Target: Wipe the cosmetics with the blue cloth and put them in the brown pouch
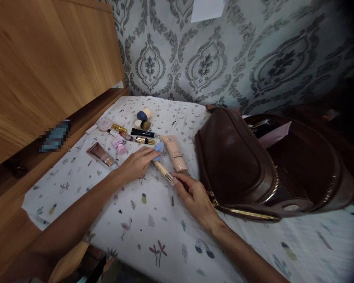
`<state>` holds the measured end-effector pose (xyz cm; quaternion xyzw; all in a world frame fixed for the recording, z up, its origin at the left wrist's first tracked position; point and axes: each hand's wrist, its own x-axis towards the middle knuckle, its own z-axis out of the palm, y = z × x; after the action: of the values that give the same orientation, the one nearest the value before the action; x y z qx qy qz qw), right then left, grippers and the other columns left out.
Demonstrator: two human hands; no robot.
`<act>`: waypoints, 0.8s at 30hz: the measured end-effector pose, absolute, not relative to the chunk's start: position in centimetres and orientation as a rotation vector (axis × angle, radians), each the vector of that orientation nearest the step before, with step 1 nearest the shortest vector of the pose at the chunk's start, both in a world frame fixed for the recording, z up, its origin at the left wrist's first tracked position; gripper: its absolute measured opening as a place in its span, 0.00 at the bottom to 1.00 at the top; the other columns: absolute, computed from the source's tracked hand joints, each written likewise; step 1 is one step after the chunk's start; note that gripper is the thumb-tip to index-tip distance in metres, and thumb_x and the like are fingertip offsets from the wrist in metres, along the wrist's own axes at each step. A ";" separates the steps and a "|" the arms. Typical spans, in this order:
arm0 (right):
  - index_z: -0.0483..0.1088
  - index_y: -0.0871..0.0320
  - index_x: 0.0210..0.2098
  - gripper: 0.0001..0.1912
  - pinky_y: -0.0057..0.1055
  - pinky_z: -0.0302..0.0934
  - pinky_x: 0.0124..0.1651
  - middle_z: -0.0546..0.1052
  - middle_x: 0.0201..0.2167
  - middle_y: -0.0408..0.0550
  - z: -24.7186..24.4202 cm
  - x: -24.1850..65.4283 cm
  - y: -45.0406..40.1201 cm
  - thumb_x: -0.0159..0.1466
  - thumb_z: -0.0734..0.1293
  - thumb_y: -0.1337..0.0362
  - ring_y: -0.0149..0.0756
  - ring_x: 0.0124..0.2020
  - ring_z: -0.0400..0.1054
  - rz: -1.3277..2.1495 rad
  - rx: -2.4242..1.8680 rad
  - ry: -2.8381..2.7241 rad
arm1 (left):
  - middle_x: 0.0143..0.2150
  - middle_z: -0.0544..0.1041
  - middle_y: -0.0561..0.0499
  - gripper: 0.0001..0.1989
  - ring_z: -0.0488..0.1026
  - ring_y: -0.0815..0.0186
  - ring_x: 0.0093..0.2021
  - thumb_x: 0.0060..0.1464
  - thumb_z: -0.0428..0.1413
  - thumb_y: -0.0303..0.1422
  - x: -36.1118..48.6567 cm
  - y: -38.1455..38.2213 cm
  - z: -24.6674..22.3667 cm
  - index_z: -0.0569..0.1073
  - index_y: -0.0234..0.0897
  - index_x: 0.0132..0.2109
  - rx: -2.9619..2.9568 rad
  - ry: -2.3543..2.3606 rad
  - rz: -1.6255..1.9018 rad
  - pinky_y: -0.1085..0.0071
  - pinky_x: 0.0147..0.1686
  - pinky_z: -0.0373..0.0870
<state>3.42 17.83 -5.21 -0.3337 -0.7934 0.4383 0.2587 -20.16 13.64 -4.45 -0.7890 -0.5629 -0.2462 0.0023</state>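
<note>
My left hand (139,162) is closed, pinching a small light-blue wad (158,151), which may be a cloth or a sponge. The wad sits against the far end of a slim beige cosmetic tube (162,170). At the near end of that tube, my right hand (194,196) grips it between thumb and fingers. Just beyond both hands lies a larger peach squeeze tube (174,153), cap toward me. Left of my left hand are a brown tube (100,154) and a pink-and-lilac bottle (118,144).
A brown leather bag (230,157) lies unzipped at the right, with a pink item (275,134) inside. Further back are a black tube (142,133), a gold-capped bottle (144,140), a gold tube (119,128) and small round jars (144,114). A wooden cabinet (53,59) borders the left.
</note>
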 end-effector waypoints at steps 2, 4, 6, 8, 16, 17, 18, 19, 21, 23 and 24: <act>0.77 0.62 0.49 0.23 0.31 0.64 0.33 0.78 0.29 0.49 -5.3 3.5 17.9 0.67 0.59 0.54 0.37 0.28 0.70 1.203 -0.940 -2.140 | 0.50 0.74 0.42 0.18 0.71 0.60 0.51 0.66 0.44 0.24 -20.8 13.8 -4.7 0.70 0.33 0.58 -2.412 -1.828 -0.830 0.61 0.51 0.74; 0.76 0.62 0.50 0.24 0.31 0.63 0.31 0.77 0.28 0.48 -5.3 3.5 17.8 0.67 0.58 0.53 0.35 0.26 0.68 1.208 -0.961 -2.119 | 0.49 0.74 0.43 0.18 0.72 0.61 0.49 0.66 0.44 0.24 -21.1 13.9 -5.0 0.70 0.33 0.59 -2.368 -1.872 -0.873 0.62 0.50 0.74; 0.76 0.61 0.50 0.24 0.30 0.62 0.31 0.76 0.29 0.47 -5.3 3.4 17.7 0.66 0.60 0.52 0.35 0.27 0.67 1.208 -0.956 -2.082 | 0.48 0.74 0.43 0.19 0.72 0.61 0.49 0.65 0.45 0.24 -21.1 14.0 -5.3 0.70 0.34 0.59 -2.343 -1.890 -0.888 0.62 0.50 0.74; 0.76 0.59 0.48 0.21 0.29 0.62 0.31 0.75 0.28 0.45 -5.3 3.2 17.6 0.63 0.63 0.53 0.34 0.26 0.66 1.209 -0.943 -2.053 | 0.48 0.73 0.44 0.19 0.72 0.61 0.49 0.65 0.45 0.24 -21.0 14.0 -5.6 0.70 0.35 0.59 -2.334 -1.885 -0.895 0.62 0.50 0.74; 0.77 0.60 0.43 0.21 0.27 0.54 0.25 0.68 0.21 0.41 -5.5 3.1 17.5 0.64 0.62 0.50 0.31 0.21 0.60 1.184 -1.046 -1.988 | 0.49 0.73 0.42 0.22 0.71 0.59 0.50 0.64 0.43 0.23 -18.8 13.1 -4.1 0.69 0.35 0.61 -2.236 -1.747 -1.012 0.60 0.52 0.73; 0.77 0.60 0.43 0.22 0.27 0.54 0.24 0.68 0.20 0.41 -5.5 3.1 17.5 0.64 0.62 0.50 0.31 0.21 0.59 1.197 -1.050 -1.976 | 0.48 0.73 0.42 0.21 0.70 0.59 0.50 0.64 0.43 0.23 -18.1 12.8 -3.9 0.69 0.34 0.61 -2.285 -1.664 -0.983 0.61 0.51 0.73; 0.77 0.61 0.43 0.22 0.27 0.53 0.24 0.67 0.20 0.41 -5.5 3.1 17.5 0.64 0.62 0.49 0.31 0.21 0.59 1.207 -1.048 -1.964 | 0.48 0.73 0.42 0.20 0.70 0.59 0.49 0.65 0.43 0.23 -17.4 12.6 -3.7 0.69 0.33 0.60 -2.348 -1.576 -0.933 0.62 0.50 0.73; 0.77 0.61 0.43 0.22 0.27 0.54 0.24 0.68 0.20 0.41 -5.5 3.1 17.5 0.64 0.62 0.49 0.31 0.21 0.59 1.219 -1.043 -1.950 | 0.47 0.73 0.42 0.20 0.70 0.59 0.49 0.65 0.44 0.23 -16.9 12.4 -3.6 0.69 0.33 0.60 -2.414 -1.501 -0.868 0.62 0.49 0.73; 0.76 0.61 0.42 0.23 0.27 0.54 0.24 0.68 0.20 0.41 -5.5 3.1 17.6 0.64 0.62 0.49 0.31 0.20 0.60 1.257 -1.031 -1.907 | 0.47 0.74 0.42 0.19 0.70 0.59 0.48 0.65 0.44 0.23 -16.4 12.3 -3.8 0.70 0.33 0.58 -2.496 -1.435 -0.737 0.62 0.49 0.73; 0.76 0.62 0.41 0.23 0.27 0.55 0.24 0.69 0.20 0.42 -5.5 3.1 17.6 0.63 0.63 0.48 0.31 0.20 0.61 1.310 -1.021 -1.849 | 0.47 0.74 0.41 0.19 0.70 0.58 0.49 0.65 0.44 0.22 -17.1 12.7 -4.1 0.70 0.33 0.58 -2.466 -1.520 -0.665 0.60 0.49 0.74; 0.76 0.62 0.40 0.23 0.27 0.55 0.23 0.69 0.21 0.42 -5.5 3.1 17.6 0.62 0.64 0.47 0.31 0.20 0.62 1.336 -1.022 -1.816 | 0.48 0.74 0.41 0.20 0.70 0.57 0.50 0.64 0.43 0.22 -17.7 12.9 -4.2 0.70 0.33 0.58 -2.421 -1.595 -0.660 0.59 0.49 0.75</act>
<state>3.05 17.61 -5.52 -0.3902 -0.6932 0.5100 0.3273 -17.71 12.89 -4.24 -0.8112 -0.5347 -0.2213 0.0841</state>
